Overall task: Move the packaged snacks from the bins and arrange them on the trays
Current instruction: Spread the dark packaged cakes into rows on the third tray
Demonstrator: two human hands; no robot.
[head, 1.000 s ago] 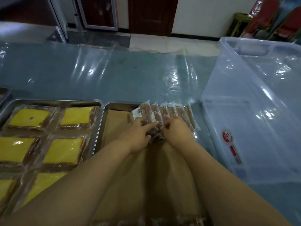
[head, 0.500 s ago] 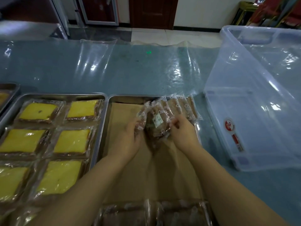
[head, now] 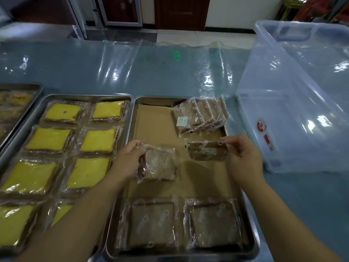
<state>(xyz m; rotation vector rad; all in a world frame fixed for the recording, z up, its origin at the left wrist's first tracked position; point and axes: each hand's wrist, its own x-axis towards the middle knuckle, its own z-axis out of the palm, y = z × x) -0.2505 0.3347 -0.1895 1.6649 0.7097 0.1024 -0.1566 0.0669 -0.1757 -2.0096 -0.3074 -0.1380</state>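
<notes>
A metal tray (head: 136, 118) lined with brown paper lies in front of me. My left hand (head: 126, 161) grips a brown snack pack (head: 160, 164) by its left edge, above the tray's middle. To its right, my right hand (head: 243, 157) pinches a second brown snack pack (head: 206, 153) by its top right corner. A leaning row of several brown packs (head: 200, 115) stands in the tray's far right corner. Two brown packs (head: 153, 224) lie flat side by side along the tray's near edge.
A second metal tray (head: 22, 120) on the left holds several yellow-topped packs (head: 98, 140). Part of a third tray (head: 32, 87) shows at the far left. A clear plastic bin (head: 294, 103) stands on the right. The blue table is covered with plastic film.
Both hands pulled back from the leaning row toward me, each carrying one pack; the packs have separated, left and right. The view tilted down, revealing the two flat packs.
</notes>
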